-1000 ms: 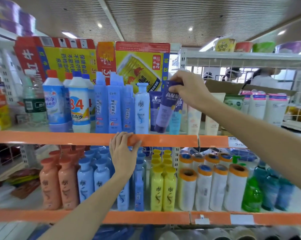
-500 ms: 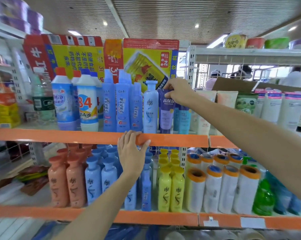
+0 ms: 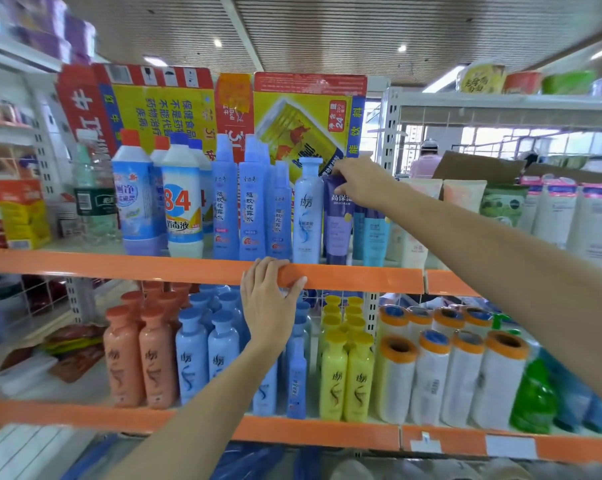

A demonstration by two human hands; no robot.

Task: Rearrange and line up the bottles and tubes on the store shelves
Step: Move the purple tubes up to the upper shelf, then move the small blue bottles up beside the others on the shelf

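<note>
Head view: right hand point(image 3: 363, 183) grips the upright purple tube's point(image 3: 337, 225) top.

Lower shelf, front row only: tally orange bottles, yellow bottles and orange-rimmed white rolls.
orange bottles: 2
yellow bottles: 2
white rolls: 4
Total: 8

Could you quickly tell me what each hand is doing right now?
Left hand: open, resting on shelf edge.
Right hand: grips purple tube.
</note>
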